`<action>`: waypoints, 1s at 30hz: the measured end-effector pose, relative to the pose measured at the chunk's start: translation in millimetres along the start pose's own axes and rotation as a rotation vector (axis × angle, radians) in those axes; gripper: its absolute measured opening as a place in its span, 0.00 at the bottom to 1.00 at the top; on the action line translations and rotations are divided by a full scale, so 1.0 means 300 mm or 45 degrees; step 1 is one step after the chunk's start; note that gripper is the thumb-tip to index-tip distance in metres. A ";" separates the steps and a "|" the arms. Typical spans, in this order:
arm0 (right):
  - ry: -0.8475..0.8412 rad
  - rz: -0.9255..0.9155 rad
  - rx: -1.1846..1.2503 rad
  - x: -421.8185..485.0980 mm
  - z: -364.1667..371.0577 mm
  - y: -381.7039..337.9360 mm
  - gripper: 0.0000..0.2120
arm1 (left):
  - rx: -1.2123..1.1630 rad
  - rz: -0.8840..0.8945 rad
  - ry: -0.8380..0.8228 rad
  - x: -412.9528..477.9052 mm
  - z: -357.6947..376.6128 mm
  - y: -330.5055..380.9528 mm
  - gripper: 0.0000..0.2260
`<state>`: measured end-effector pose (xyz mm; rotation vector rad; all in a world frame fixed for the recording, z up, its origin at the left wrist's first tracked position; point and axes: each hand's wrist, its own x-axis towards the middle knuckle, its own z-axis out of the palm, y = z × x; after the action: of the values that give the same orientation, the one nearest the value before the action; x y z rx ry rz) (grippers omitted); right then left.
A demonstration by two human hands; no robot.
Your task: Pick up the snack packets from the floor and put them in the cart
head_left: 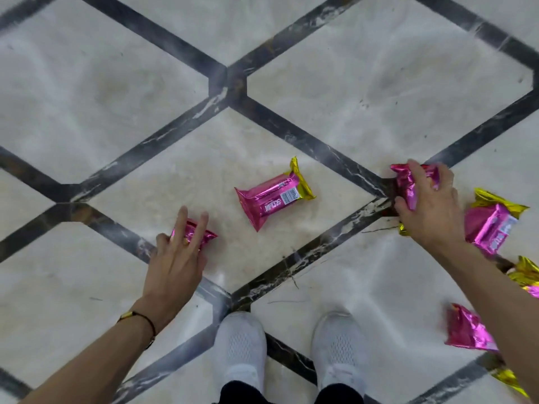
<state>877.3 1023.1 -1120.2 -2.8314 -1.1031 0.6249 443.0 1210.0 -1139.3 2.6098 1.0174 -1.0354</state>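
Observation:
Several pink-and-gold foil snack packets lie on the marble floor. My left hand (pixel 175 258) reaches down over one pink packet (pixel 204 236), fingers spread across it and touching it. My right hand (pixel 428 205) is closed around another pink packet (pixel 408 182) on a dark tile line. A third packet (pixel 274 193) lies free between my hands. More packets sit at the right: one (pixel 493 223) beside my right wrist, one (pixel 469 330) under my forearm, and gold ends (pixel 525 275) at the frame edge. No cart is in view.
The floor (pixel 116 83) is pale marble with dark diagonal strips forming a lattice. My two white shoes (pixel 239 345) stand at the bottom centre, close behind the packets. A thin band sits on my left wrist (pixel 137 319).

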 end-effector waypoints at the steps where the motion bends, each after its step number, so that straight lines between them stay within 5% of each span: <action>1: 0.034 0.014 0.019 0.005 0.003 -0.007 0.33 | 0.017 -0.008 -0.025 0.005 0.004 -0.008 0.28; 10: 0.073 -0.163 0.026 -0.160 -0.201 -0.197 0.27 | -0.350 -0.125 0.329 -0.141 -0.377 0.089 0.21; 13: 0.092 -0.203 0.015 -0.269 -0.390 -0.291 0.27 | -0.540 -0.193 0.512 -0.267 -0.599 0.128 0.26; 17: 0.105 -0.267 0.036 -0.402 -0.736 -0.383 0.27 | -0.693 -0.270 0.635 -0.471 -0.938 0.107 0.28; 30: 0.442 -0.286 0.216 -0.799 -2.128 -0.721 0.29 | -0.529 -0.192 0.981 -1.271 -2.192 -0.045 0.23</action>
<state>822.5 1095.7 -410.4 -2.4961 -1.2098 0.1897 593.7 1258.2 -395.7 2.5970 1.3909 0.2237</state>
